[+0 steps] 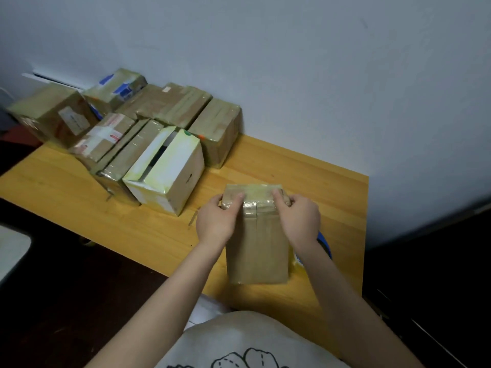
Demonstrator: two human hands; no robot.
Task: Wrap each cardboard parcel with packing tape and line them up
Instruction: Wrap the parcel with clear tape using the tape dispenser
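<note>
A: Starting nearest, what is in the lower middle of the frame?

B: A brown cardboard parcel lies flat on the table, its long side running away from the person. Glossy tape bands its far end, and a seam runs down the middle of its top.

A: And the hands?

B: Both are at that far end. The left hand wraps the left corner and the right hand the right one, with thumbs laid on top of the tape and fingers curled down the sides. So each holds the parcel.

A: How would you expect it to handle?

B: Stiff and boxy, I'd judge, and light enough for two hands to turn. The taped faces look slick, so bare cardboard or the edges and corners should give a surer hold than the shiny band.

A: Is the tape close?

B: A blue-rimmed tape roll sits just beside the parcel, right of it and partly hidden by the right forearm.

A: Farther back?

B: A white box stands left of centre. Behind it, at the upper left, taped parcels crowd together against the wall. They are blurred, so I cannot count them.
</note>
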